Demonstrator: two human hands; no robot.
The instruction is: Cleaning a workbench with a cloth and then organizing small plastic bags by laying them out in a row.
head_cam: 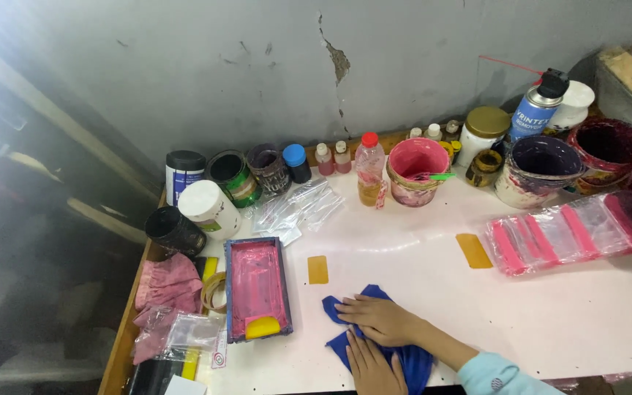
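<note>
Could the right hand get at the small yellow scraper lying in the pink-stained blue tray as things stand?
Probably yes. The right hand lies flat on the blue cloth, holding nothing, and the yellow scraper sits uncovered at the blue tray's near end, with only bare white tabletop between.

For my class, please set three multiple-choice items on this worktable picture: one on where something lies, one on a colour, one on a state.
1. Where is the yellow scraper?
A. in the near end of the pink-stained tray
B. inside the pink tub
C. on the blue cloth

2. What colour is the cloth under the hands?
A. pink
B. blue
C. white

3. How do the left hand and right hand rest?
A. clenched around a bottle
B. lifted off the table
C. flat on the cloth

Answers: 1 A, the scraper lies at the tray's near end. 2 B, blue cloth shows around both hands. 3 C, the fingers are spread, pressing the cloth.
</note>
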